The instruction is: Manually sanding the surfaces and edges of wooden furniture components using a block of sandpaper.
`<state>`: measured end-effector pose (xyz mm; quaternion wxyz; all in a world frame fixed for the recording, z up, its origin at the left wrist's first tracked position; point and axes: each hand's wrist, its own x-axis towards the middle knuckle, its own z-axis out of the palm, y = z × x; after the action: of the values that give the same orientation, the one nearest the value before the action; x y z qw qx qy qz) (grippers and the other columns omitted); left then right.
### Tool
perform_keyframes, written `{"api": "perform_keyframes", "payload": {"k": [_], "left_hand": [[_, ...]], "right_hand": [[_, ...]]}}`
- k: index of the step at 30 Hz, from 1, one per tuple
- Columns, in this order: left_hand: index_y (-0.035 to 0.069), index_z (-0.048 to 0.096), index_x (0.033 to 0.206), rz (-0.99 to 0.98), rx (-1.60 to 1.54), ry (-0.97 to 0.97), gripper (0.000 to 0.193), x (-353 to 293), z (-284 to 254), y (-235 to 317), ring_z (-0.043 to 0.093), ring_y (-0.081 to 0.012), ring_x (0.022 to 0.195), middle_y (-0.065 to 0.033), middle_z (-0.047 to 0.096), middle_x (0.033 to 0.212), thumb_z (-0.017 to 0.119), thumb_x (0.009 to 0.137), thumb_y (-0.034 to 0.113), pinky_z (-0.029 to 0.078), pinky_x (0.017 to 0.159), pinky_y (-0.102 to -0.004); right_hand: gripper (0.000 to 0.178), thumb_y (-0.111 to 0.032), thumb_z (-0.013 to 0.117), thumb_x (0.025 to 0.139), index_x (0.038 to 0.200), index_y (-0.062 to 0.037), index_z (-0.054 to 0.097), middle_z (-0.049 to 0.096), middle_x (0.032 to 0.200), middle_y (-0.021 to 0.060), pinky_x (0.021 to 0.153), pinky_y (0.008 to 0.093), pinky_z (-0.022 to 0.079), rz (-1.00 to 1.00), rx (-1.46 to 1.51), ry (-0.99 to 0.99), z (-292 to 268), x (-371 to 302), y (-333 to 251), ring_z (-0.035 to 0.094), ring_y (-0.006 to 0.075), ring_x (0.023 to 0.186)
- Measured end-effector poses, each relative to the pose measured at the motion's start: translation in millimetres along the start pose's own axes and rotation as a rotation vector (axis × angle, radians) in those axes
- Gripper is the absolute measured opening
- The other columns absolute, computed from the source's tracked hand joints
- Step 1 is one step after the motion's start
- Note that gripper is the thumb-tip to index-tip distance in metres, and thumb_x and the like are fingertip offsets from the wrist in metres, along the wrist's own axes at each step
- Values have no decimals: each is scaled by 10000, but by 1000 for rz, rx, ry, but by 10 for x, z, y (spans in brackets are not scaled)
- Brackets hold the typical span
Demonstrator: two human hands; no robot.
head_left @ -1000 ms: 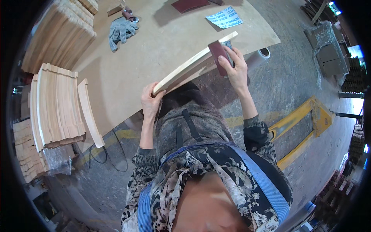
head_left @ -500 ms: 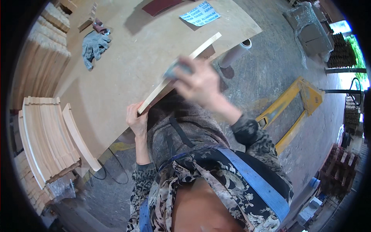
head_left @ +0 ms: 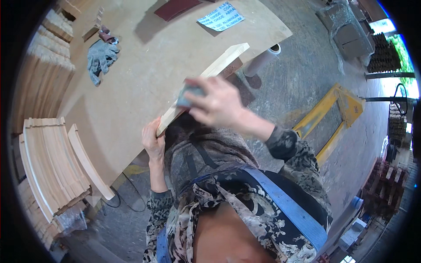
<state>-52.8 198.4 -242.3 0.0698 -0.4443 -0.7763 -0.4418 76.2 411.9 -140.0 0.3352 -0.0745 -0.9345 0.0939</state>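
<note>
A pale, slightly curved wooden slat [head_left: 226,61] is held on edge at a slant over the near edge of the table. My left hand [head_left: 152,139] is closed around its lower near end. My right hand [head_left: 221,103], somewhat blurred, pinches a folded piece of sandpaper [head_left: 189,95], bluish with a dark red edge, against the slat's upper edge around its middle. The slat's far end sticks out beyond my right hand. Fingers partly hide the sandpaper.
On the table [head_left: 131,87] lie a grey glove [head_left: 101,59], a printed sandpaper sheet [head_left: 220,17] and a dark red sheet [head_left: 177,8]. Stacked curved slats [head_left: 55,164] stand at left, a single slat [head_left: 90,162] beside them. A wrapped roll [head_left: 262,61] and yellow pallet jack [head_left: 322,116] are right.
My right hand has slid the sandpaper down along the slat toward my left hand. The slat has tilted, showing more of its upper face. My left hand keeps its grip.
</note>
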Motion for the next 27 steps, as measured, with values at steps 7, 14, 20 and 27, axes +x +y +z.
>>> {"api": "perform_keyframes", "payload": {"k": [7,14,20,27], "left_hand": [[24,627,976,139,-72,24,326,126,-192,196,603,-291,824,-125,648,959,666,662,-51,489,725,-370],[1,619,947,412,7,-20,205,459,-331,622,610,-290,841,-157,653,980,616,743,17,497,744,-368],[-19,627,914,649,80,-38,175,583,-287,928,609,-283,783,-178,649,939,615,743,14,506,645,-335],[-40,629,932,659,156,-1,257,709,-302,1094,605,-296,766,-185,644,943,628,691,48,507,643,-358]], "right_hand": [[420,-429,585,798,1133,-182,649,597,1142,129,865,353,450,1043,-52,-158,-561,-471,1810,572,284,1049],[491,-479,591,803,1191,-180,612,526,1263,127,956,372,393,815,220,64,-244,-447,1723,516,310,1121],[456,-458,580,814,1177,-187,622,516,1252,168,943,405,406,732,91,-43,-7,-435,1397,500,322,1131],[321,-250,670,667,978,-169,667,580,1069,131,682,339,520,172,358,215,-686,-180,-394,591,271,829]]}}
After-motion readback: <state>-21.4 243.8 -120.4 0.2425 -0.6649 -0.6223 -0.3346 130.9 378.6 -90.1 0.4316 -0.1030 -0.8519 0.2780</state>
